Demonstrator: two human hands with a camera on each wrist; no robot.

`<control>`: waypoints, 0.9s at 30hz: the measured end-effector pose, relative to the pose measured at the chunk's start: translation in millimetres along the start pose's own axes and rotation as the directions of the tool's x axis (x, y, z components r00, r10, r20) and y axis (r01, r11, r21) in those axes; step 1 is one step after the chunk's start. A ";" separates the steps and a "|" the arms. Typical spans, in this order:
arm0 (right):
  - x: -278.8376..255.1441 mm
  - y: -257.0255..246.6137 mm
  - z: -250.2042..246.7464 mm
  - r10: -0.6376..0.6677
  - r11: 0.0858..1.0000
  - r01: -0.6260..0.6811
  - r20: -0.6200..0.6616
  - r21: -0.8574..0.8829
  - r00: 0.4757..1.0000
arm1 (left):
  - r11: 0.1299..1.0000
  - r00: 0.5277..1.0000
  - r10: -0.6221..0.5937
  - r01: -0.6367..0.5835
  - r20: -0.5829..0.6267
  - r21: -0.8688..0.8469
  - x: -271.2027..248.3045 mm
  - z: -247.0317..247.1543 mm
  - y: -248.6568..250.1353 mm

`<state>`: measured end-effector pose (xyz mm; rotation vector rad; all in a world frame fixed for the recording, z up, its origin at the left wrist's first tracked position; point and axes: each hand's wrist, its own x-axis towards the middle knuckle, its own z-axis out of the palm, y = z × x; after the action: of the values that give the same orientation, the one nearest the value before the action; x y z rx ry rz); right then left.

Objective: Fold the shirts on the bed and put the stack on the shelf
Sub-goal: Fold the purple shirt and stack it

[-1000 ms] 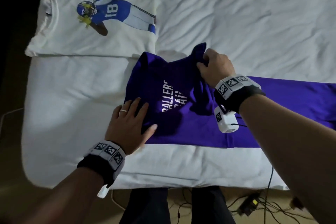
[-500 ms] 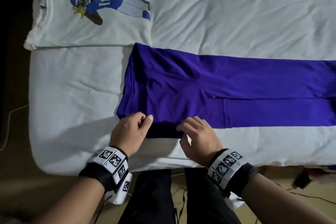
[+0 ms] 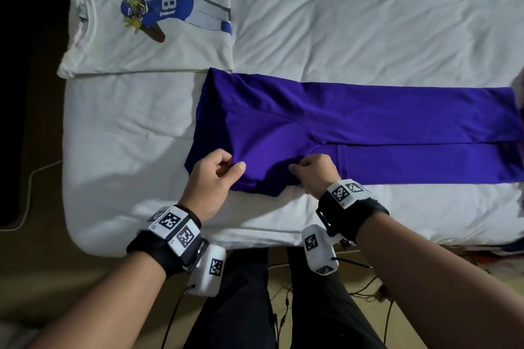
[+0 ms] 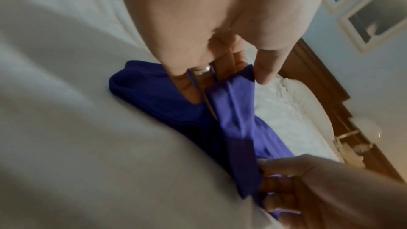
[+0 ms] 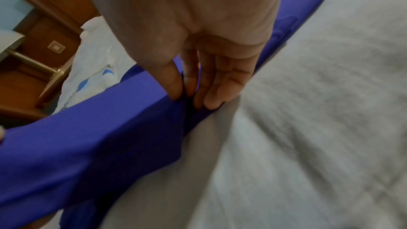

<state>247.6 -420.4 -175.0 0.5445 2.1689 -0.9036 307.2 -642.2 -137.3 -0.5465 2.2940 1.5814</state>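
A purple shirt (image 3: 354, 127) lies folded into a long band across the white bed (image 3: 127, 127), running off to the right. My left hand (image 3: 215, 173) pinches its near-left edge between thumb and fingers, and the cloth (image 4: 233, 104) rises a little in that grip. My right hand (image 3: 314, 170) pinches the same near edge a short way to the right, thumb against fingers on the fabric (image 5: 123, 128). A white shirt (image 3: 147, 28) with a football-player print lies folded flat at the far left of the bed.
The bed's near edge (image 3: 255, 238) runs just in front of my legs (image 3: 241, 300). Cables (image 3: 368, 292) lie on the floor at the right, and one white cord (image 3: 31, 187) at the left. A wooden headboard (image 4: 330, 97) shows in the left wrist view.
A second ago the right hand held the shirt's far flap up while the left pressed flat. The flap now lies folded over, and both hands have come to the near edge and pinch it.
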 end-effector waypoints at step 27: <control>-30.2 29.1 -16.1 -0.218 0.883 0.209 0.028 -0.421 0.976 | 0.846 0.953 -0.304 0.262 0.015 0.464 -8.6 -10.6 -31.6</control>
<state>277.8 -392.3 -157.1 0.1007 2.3821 -0.5072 329.3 -661.1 -155.7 -0.6376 2.2801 0.8657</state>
